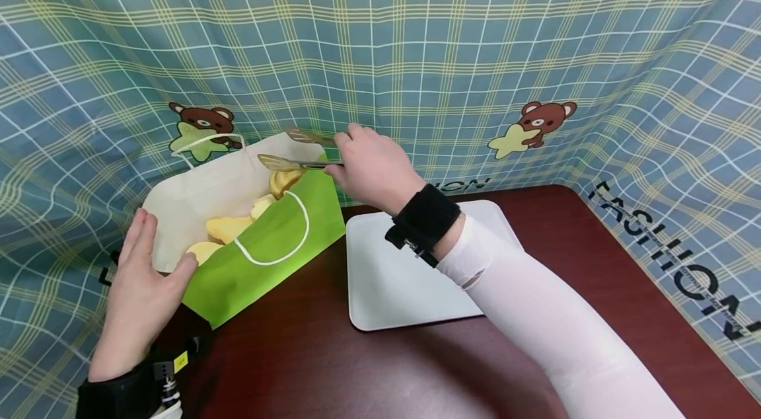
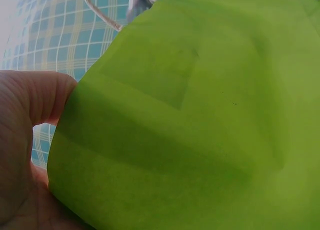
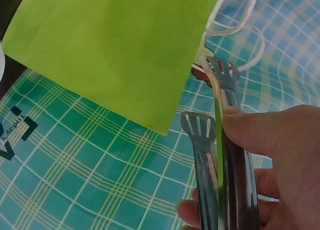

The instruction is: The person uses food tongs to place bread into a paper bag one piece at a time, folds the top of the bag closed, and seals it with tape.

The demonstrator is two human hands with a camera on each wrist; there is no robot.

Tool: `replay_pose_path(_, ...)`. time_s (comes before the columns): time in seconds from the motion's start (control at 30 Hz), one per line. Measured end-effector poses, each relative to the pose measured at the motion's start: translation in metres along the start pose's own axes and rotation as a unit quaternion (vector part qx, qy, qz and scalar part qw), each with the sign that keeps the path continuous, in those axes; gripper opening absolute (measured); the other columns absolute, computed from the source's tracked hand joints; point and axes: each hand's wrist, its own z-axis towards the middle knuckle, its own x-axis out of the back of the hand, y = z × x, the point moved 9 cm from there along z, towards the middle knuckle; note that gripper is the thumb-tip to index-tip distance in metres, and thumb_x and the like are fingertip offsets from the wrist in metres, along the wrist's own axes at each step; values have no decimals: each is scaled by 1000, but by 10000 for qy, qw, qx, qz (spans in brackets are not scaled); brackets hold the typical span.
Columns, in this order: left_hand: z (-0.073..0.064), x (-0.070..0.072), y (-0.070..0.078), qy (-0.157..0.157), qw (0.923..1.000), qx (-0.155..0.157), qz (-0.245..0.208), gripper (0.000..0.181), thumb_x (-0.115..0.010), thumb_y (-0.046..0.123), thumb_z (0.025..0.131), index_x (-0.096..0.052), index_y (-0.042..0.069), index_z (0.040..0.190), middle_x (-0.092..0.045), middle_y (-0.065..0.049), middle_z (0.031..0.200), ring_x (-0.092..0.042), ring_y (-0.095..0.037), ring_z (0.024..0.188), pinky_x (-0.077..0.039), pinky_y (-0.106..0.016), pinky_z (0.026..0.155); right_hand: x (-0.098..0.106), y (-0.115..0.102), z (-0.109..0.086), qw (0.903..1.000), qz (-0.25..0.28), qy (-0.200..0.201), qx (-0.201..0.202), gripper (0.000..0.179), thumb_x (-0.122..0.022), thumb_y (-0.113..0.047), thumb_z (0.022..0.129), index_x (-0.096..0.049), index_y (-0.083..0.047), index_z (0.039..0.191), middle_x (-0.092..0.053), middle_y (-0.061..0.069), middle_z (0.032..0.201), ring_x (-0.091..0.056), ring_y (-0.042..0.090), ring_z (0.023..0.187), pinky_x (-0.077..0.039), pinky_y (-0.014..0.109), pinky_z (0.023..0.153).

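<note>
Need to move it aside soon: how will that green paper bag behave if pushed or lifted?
The green paper bag looks thin, so likely floppy and light. It leans open, steadied by the left hand; it may tip without support. The yellow pieces inside could shift.

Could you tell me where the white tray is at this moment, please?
In the head view the white tray lies on the dark table, just right of the green paper bag, under the right hand holding the tongs.
</note>
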Motion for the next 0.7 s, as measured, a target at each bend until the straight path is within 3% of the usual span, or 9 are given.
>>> replay_pose_path(0.17,-1,1,0,-16,10000,6,-44,76,-51,29,94,-4,14,152,5,6,159,2,-29,145,-15,-64,105,12,21,-23,9975,552,402,-204,52,-50,-49,93,-54,-12,129,-54,2,107,-53,16,91,-50,34,78)
replay_pose_path(0.33,1,-1,2,-27,10000,-43,-64,77,-52,29,94,-4,14,152,4,4,159,1,-30,145,-16,-64,105,17,69,-57,9914,853,652,-750,57,-51,-53,92,-52,-14,133,-53,2,110,-53,15,87,-50,36,72)
replay_pose_path(0.47,3,-1,2,15,10000,-49,-40,77,-53,28,93,-5,13,152,3,4,159,1,-28,145,-16,-64,105,13,114,-87,9867,896,654,-1190,59,-51,-53,91,-52,-14,135,-53,3,110,-51,18,80,-47,37,66)
replay_pose_path(0.7,2,0,1,56,10000,-41,-59,77,-52,26,93,-6,12,152,2,4,159,0,-29,145,-15,-60,108,-13,188,-144,9767,942,362,-1892,64,-48,-55,92,-48,-10,138,-51,12,121,-53,28,95,-47,47,71)
